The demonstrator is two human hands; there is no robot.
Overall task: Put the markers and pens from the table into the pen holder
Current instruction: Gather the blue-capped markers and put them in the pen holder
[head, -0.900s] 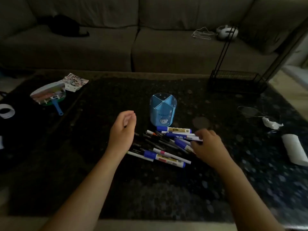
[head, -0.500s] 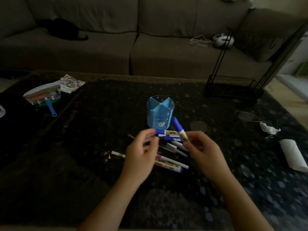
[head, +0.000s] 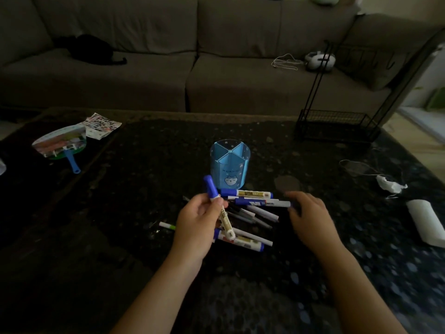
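A blue pen holder [head: 230, 168] with four divided compartments stands upright at the middle of the dark table [head: 144, 179]. Just in front of it lies a loose pile of markers and pens [head: 255, 210]. My left hand [head: 197, 225] is shut on a blue-capped marker [head: 218, 204], held above the pile with its cap pointing up toward the holder. My right hand [head: 310, 218] hovers over the right end of the pile, fingers spread, holding nothing. A small green-tipped pen [head: 167, 225] lies apart to the left.
A hand fan [head: 61, 145] and a sticker sheet [head: 102, 124] lie at the left. A black wire rack [head: 337, 126] stands at the back right, with crumpled paper [head: 390, 185] and a white roll [head: 428, 222] on the right. A grey sofa [head: 216, 68] runs behind.
The blue-capped marker passed from my right hand to my left hand. My right hand let go and moved right over the pile's end.
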